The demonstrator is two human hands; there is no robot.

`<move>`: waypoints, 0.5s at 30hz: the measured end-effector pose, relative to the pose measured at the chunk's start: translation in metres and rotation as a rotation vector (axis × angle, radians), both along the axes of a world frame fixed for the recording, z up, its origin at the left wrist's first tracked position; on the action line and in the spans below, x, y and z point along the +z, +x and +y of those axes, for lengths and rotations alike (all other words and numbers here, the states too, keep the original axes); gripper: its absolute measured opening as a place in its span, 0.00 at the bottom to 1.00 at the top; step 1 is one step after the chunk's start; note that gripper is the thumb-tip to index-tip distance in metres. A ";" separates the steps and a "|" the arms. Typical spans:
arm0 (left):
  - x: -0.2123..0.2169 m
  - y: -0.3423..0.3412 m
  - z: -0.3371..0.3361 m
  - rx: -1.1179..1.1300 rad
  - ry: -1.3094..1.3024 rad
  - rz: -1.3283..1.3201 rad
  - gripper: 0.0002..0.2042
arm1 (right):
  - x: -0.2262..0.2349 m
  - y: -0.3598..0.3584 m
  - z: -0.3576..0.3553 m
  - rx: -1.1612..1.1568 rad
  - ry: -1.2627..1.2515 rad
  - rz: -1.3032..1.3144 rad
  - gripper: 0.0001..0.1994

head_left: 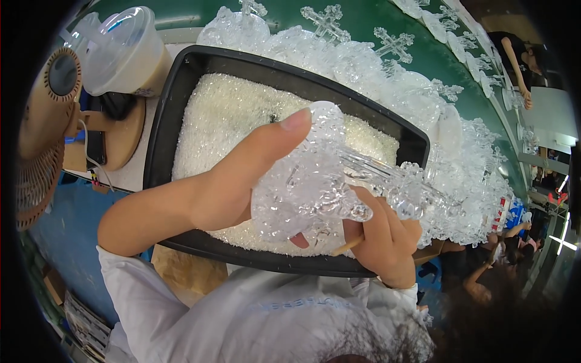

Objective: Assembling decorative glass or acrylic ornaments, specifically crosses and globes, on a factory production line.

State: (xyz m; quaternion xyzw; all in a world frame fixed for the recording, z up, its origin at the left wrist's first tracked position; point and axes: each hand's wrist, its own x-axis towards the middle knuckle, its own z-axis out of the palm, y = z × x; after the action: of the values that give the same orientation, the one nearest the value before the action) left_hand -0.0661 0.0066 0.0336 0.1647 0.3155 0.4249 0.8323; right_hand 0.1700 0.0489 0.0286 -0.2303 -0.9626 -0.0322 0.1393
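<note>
Over a black tray (pixel 158 142) of white glittery granules (pixel 224 112), a clear plastic cross ornament (pixel 305 181) with a wide, bumpy base lies tilted in my hands. My left hand (pixel 233 166) is closed around the base, thumb stretched along its side and a fingertip showing underneath. The cross end points right, above my right hand (pixel 387 242). Those right fingers are curled around a thin wooden stick (pixel 348 247), its tip near the base's lower edge. Whether they also grip the ornament's shaft is hidden.
Many similar clear crosses (pixel 363 66) crowd the green table (pixel 436 63) behind and right of the tray. At the left stand a lidded translucent tub (pixel 136 57) and a beige fan (pixel 48 127). Other people (pixel 514 60) are at the far right.
</note>
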 end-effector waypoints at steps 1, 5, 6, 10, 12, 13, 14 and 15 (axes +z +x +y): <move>-0.001 0.001 0.000 0.000 0.002 0.001 0.35 | 0.001 0.001 -0.001 -0.016 -0.034 0.014 0.20; 0.001 0.000 0.000 0.010 0.057 0.059 0.36 | 0.007 -0.001 0.003 -0.062 -0.129 0.044 0.20; 0.002 -0.001 0.000 0.004 0.069 0.074 0.36 | 0.008 -0.002 0.002 -0.071 -0.142 0.048 0.20; 0.000 -0.005 0.000 -0.011 0.073 -0.004 0.36 | 0.006 0.001 0.003 -0.076 -0.220 0.050 0.20; 0.003 -0.005 0.000 0.039 0.070 -0.017 0.36 | 0.008 0.000 0.006 -0.060 -0.227 0.039 0.19; 0.000 -0.006 -0.001 0.031 0.068 -0.012 0.36 | 0.008 -0.001 0.007 -0.033 -0.236 0.025 0.18; -0.004 -0.007 -0.003 0.049 0.088 -0.031 0.37 | 0.009 -0.002 0.008 -0.040 -0.237 0.032 0.18; -0.005 -0.007 -0.004 0.066 0.108 -0.050 0.37 | 0.010 -0.003 0.008 -0.003 -0.192 0.000 0.17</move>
State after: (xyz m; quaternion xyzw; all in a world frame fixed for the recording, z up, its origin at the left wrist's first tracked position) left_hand -0.0728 0.0030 0.0281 0.1880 0.2766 0.4725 0.8154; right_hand 0.1667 0.0568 0.0391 -0.2442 -0.9608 0.0601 0.1167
